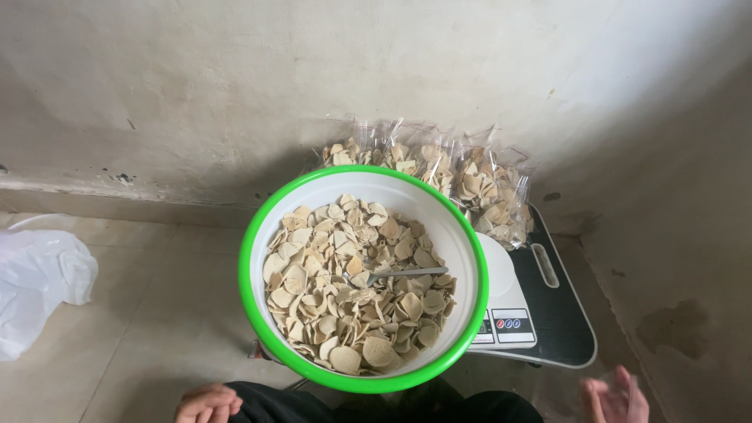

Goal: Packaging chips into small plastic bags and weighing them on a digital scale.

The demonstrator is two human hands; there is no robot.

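Where the person sits against the wall, a white bowl (462, 235) with a green rim fills the middle of the frame, heaped with pale chips (345, 290). A metal spoon (395, 274) lies on the chips just right of centre, its handle pointing right. The left hand (207, 403) shows at the bottom edge, left of centre, fingers curled loosely inward, its grip closed on nothing I can see and well clear of the bowl's rim. The right hand (616, 398) is at the bottom right, blurred, fingers spread and released, holding nothing. Between the hands lies dark clothing (368, 407), under the bowl's near edge. Behind the bowl, at the upper middle, clear bags (478, 184) of the same chips lean against the wall (196, 86). To the right, a white scale (505, 301) sits on a black tray (560, 313), partly hidden by the bowl. A white plastic bag (39, 282) lies on the tiled floor (164, 313) at the left edge.
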